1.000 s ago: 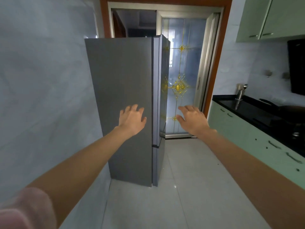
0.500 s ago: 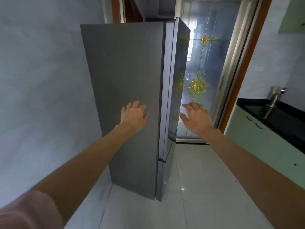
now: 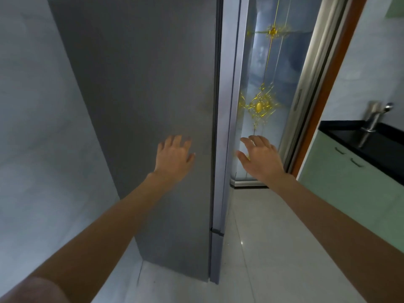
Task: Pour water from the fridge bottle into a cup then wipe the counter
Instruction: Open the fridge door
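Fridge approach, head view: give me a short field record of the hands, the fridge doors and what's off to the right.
left hand: open, fingers spread, in front of the grey fridge side panel; contact cannot be told
right hand: open, reaching past the fridge's front edge, holding nothing
fridge doors: closed, seen edge-on
bottle, cup: not in view
right side: black counter with metal faucet, green cabinets
behind: glass door with gold ornament

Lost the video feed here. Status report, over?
Left hand and right hand open, holding nothing. Fridge seen side-on, doors shut. Bottle and cup not in view. Nothing blocking the fridge.
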### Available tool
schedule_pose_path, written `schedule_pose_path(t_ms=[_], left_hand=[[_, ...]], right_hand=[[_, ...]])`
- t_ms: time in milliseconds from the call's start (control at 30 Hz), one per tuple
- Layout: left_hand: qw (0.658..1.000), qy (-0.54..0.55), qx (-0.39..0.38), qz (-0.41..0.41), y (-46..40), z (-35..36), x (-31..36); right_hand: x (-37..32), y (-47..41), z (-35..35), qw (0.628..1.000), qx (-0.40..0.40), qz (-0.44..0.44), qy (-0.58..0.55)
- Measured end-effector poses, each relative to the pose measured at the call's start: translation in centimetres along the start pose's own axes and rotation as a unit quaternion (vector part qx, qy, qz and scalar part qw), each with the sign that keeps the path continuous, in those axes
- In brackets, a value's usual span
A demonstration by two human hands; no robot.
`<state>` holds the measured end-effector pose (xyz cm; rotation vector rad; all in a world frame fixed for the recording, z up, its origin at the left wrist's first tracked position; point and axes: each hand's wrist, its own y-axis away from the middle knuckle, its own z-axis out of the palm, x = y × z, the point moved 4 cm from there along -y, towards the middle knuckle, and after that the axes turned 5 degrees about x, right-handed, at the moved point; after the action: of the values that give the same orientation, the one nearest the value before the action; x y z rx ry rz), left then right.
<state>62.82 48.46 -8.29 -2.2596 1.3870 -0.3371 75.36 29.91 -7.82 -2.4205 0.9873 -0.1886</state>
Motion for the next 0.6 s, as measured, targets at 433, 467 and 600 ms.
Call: schedule_pose_path(t_ms=[433,467,600], left_hand=[[0.987,0.063,0.126,0.076,-7.1,6.1,-0.7],[0.986,0.063,0.133,0.072,-7.4,6.6,-0.6],[0.984,0.067,0.146,0.076,-8.5,8.2,0.1]], right_hand=[[-0.6,-6.1,3.4,0.976,0.2,-0.08,-0.015],[-0.8,-6.5,3.7,0.972,0.213,-0.095,-0.011],[-1.2,-8.3,4.8,0.965,0.228,-0.124,0.027]])
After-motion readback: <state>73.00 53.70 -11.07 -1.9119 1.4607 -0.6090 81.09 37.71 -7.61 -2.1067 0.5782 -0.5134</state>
